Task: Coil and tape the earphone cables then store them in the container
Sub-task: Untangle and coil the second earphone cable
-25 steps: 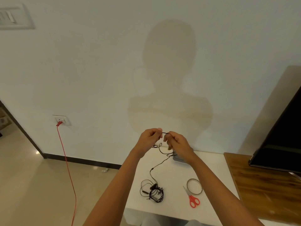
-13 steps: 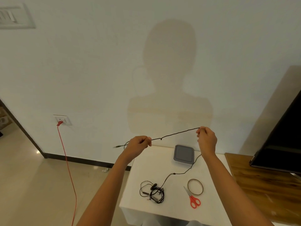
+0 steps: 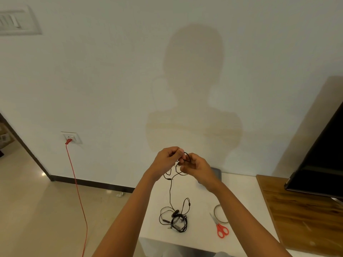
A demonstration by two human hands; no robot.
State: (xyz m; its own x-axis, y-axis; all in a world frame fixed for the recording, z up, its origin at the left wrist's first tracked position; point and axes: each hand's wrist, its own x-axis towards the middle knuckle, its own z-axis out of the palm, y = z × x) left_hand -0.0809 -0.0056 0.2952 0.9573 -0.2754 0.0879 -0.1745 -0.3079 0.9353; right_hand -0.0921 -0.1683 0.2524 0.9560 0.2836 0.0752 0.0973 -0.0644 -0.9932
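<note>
Broadly, a white wall [image 3: 111, 80] filled most of the view, with a dark screen [image 3: 319, 164] over a wooden top [image 3: 297, 210] at right. Below stood the white table [image 3: 201, 199]. Above its far edge both hands met. The left hand [image 3: 167, 160] pinched a small loop of black earphone cable [image 3: 188, 157] between thumb and fingers. The right hand [image 3: 196, 167], fingers curled, gripped the same loop just beside it. One strand hung down to a tangle of earphones [image 3: 178, 219] on the table. The grey container [image 3: 217, 172], mostly hidden behind the right hand, appeared to sit at the table's far edge. Red-handled scissors [image 3: 220, 229] lay beside a tape roll [image 3: 215, 213].
</note>
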